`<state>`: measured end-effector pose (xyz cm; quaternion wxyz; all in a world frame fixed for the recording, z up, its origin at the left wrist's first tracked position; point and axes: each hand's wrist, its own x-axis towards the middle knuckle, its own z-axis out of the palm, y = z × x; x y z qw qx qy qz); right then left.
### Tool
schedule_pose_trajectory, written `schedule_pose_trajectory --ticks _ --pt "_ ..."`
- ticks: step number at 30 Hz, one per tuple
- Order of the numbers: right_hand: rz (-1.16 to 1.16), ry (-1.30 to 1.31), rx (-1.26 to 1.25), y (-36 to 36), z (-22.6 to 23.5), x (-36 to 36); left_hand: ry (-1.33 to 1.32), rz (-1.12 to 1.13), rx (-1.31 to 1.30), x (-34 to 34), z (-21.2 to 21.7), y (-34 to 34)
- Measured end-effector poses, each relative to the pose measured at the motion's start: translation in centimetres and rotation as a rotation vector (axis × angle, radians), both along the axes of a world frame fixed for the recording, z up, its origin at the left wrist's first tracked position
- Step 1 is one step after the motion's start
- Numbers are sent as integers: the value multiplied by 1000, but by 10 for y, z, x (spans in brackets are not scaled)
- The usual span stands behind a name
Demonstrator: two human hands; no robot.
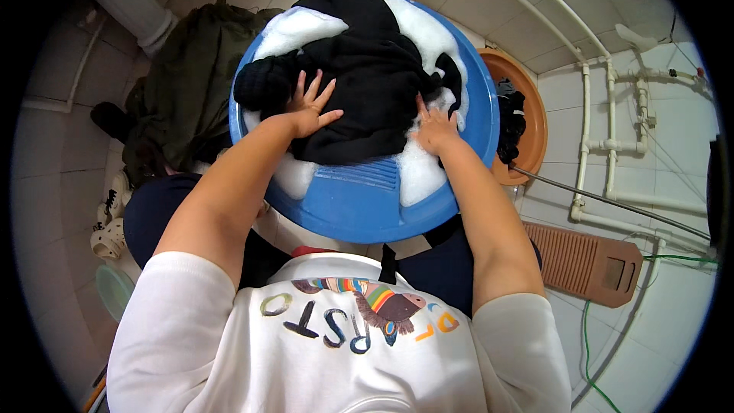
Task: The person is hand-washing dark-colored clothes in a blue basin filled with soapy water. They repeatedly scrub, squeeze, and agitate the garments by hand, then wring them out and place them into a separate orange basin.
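A large blue basin (336, 214) stands in front of me, with white suds (419, 27) heaped around its inside. In it lies a bulky black garment (359, 99), bunched up and rising above the rim at the far side. My left hand (308, 109) rests on the garment with its fingers spread, beside a dark ribbed bundle of cloth (264, 84). My right hand (436, 127) touches the garment's right edge among the suds, fingers stretched out. Ridges of a built-in washboard (358, 177) show at the basin's near side. Whatever lies beneath the foam is hidden.
An orange-brown basin (540, 126) holding dark cloth stands to the right. Nearer me lies a brown washboard (585, 261). Dark green cloth (183, 84) is heaped at the left, near pale clogs (108, 239). White pipes (599, 99) line the wall; a green cord (587, 352) crosses the tiles.
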<state>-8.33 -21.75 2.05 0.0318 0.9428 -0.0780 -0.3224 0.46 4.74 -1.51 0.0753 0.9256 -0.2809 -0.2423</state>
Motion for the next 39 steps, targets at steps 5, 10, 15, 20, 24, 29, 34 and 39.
schedule_pose_trajectory --ticks 5,10,15,20,24,29,34,39 --pt "47 -124 -60 -3 -15 -3 1 11 -47 3 -13 -1" --pt "52 -40 -13 -13 -24 7 -30 -4 -54 6 -19 -2" --pt "114 -96 -10 -22 -35 12 -68 13 -173 7 -27 -2" --pt "-44 -56 105 -12 -19 11 -103 46 -279 3 -31 0" --pt "153 182 177 -26 13 39 -160 50 -212 -1 -14 1" --pt "-95 -251 218 -22 69 99 -145 74 -19 3 76 -29" --pt "-91 -855 441 14 52 158 -383 -21 -501 29 85 -22" --pt "-334 -539 804 35 2 165 -318 37 -439 39 69 -21"
